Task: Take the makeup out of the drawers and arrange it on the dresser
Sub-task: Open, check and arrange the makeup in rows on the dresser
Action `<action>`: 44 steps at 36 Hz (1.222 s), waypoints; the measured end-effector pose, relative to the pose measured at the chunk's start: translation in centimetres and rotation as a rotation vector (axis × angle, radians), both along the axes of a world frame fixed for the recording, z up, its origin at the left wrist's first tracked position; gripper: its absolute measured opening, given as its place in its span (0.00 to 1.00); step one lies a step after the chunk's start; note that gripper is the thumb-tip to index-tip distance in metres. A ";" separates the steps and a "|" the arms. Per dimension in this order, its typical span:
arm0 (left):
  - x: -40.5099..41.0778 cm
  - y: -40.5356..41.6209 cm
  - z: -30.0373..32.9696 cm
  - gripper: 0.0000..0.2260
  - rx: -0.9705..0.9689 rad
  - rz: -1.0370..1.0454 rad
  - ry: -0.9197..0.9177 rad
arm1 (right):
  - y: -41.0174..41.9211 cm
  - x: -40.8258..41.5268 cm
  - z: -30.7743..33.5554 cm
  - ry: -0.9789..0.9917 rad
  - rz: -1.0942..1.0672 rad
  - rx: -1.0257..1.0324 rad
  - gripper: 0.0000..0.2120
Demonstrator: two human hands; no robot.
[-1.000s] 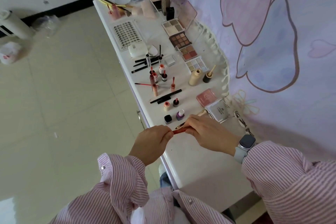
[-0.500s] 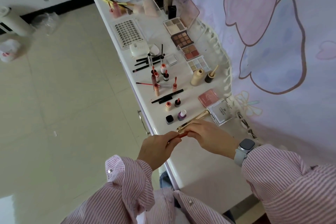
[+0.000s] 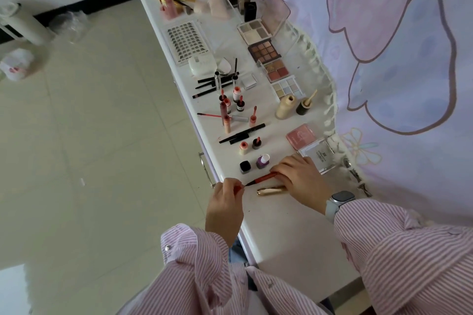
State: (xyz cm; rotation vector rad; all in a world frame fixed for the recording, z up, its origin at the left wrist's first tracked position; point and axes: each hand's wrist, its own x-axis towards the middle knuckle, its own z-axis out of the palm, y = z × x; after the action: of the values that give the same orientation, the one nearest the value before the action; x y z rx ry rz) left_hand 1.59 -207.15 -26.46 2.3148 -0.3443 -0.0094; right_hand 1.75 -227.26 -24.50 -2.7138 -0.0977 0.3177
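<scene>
We pinch the slim red lip pencil [image 3: 263,178] in our right hand [image 3: 298,176], its small cap in our left hand [image 3: 226,202]; light, stiff, roll-prone, best held mid-barrel.

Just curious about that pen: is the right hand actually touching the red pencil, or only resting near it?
Touching. The head view shows the right hand lying over the red pencil, whose far end disappears under its fingers.

In the lower centre, the right hand [image 3: 299,179] holds a thin red liner pen [image 3: 261,178]; the left hand [image 3: 225,202] pinches its small red cap [image 3: 238,188] at the white dresser's [image 3: 294,233] edge.
</scene>
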 end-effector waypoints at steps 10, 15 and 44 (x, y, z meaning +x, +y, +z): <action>0.3 -1.2 -1.2 0.07 0.101 0.005 -0.315 | 0.5 -0.4 0.2 -0.134 -0.033 0.001 0.15; 0.5 -2.2 -1.4 0.06 0.136 -0.069 -0.302 | 0.3 -4.0 0.5 -0.203 0.263 -0.053 0.19; -3.0 -3.1 3.6 0.08 -0.327 -0.051 0.470 | 2.6 -3.3 5.2 0.314 -0.824 1.339 0.01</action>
State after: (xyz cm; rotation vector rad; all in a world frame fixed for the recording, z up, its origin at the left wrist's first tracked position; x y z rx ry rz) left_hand -1.37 -210.21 -22.87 1.9066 -0.1491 -0.4788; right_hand -1.54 -224.68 -19.30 -1.1953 0.6394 0.2610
